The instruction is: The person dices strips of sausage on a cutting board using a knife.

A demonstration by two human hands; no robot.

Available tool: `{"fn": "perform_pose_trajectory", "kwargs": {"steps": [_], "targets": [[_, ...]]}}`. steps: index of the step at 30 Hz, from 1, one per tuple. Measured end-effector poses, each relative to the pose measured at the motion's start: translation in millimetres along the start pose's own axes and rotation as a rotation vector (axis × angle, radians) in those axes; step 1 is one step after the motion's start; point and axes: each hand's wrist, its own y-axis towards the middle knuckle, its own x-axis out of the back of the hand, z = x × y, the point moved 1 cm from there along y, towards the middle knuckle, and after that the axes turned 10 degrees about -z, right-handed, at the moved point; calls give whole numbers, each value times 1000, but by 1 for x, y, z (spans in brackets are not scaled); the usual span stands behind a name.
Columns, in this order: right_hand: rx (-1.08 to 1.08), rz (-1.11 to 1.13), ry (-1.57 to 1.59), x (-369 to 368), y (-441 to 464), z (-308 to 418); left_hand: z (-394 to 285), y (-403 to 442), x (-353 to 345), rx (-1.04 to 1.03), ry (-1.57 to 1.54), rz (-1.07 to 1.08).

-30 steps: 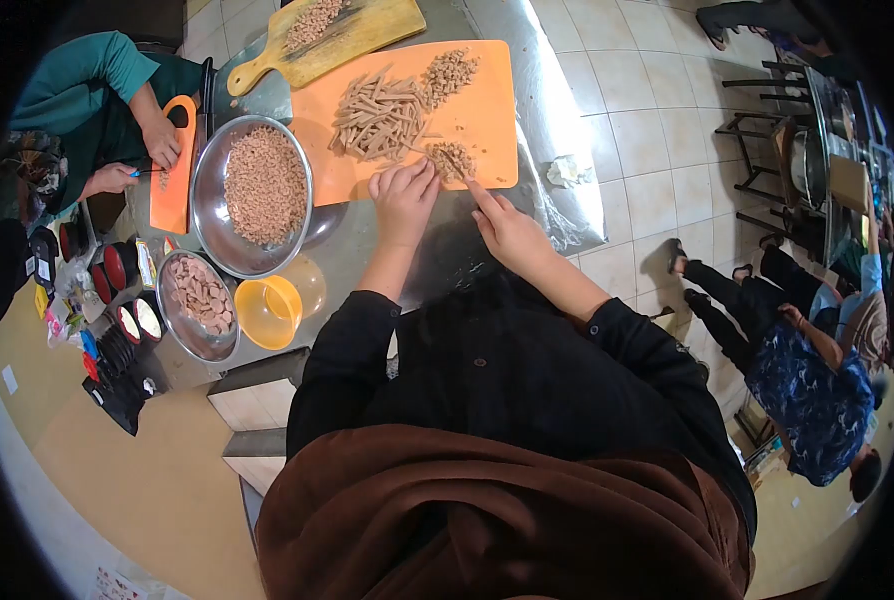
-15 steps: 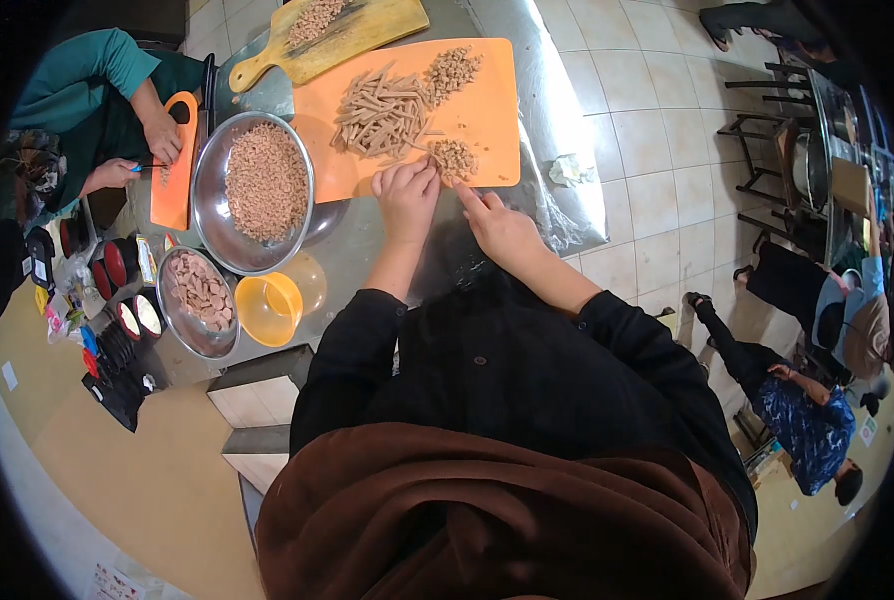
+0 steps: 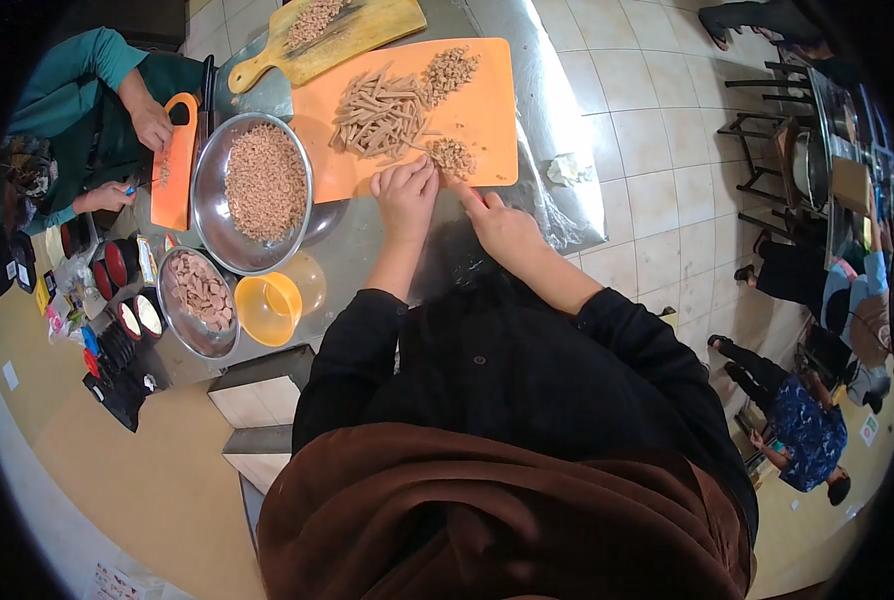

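Observation:
An orange cutting board [image 3: 494,110] lies on the metal table, bearing a pile of brown strips [image 3: 379,115] and two heaps of small diced pieces [image 3: 451,76]. My left hand [image 3: 405,195] is at the board's near edge, its fingertips together on strips whose ends point at the nearer diced heap [image 3: 453,158]. Just to its right, my right hand [image 3: 505,228] is closed around a knife with a red handle [image 3: 482,202]. The blade is thin and hard to make out, near the diced heap.
Left of the board stand a steel bowl of diced pieces [image 3: 265,185], a smaller bowl of pink pieces [image 3: 199,300] and a yellow bowl [image 3: 269,310]. A co-worker's hand [image 3: 153,127] rests by another orange board [image 3: 170,205]. A wooden board [image 3: 367,40] lies behind.
My right hand has shifted slightly left and down, away from the diced heap's far side. The co-worker's hands have moved apart. A person in blue at the right has moved farther away.

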Motion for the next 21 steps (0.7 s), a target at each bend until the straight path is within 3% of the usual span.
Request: {"fn": "perform_pose_trajectory", "kwargs": {"steps": [3, 6, 21], "targets": [[60, -193, 17, -8, -20, -10, 0, -1, -1, 28, -13, -7], [36, -216, 105, -9, -28, -13, 1, -3, -3, 49, -21, -9], [47, -147, 119, -3, -2, -1, 6, -4, 0, 82, -56, 4]]}}
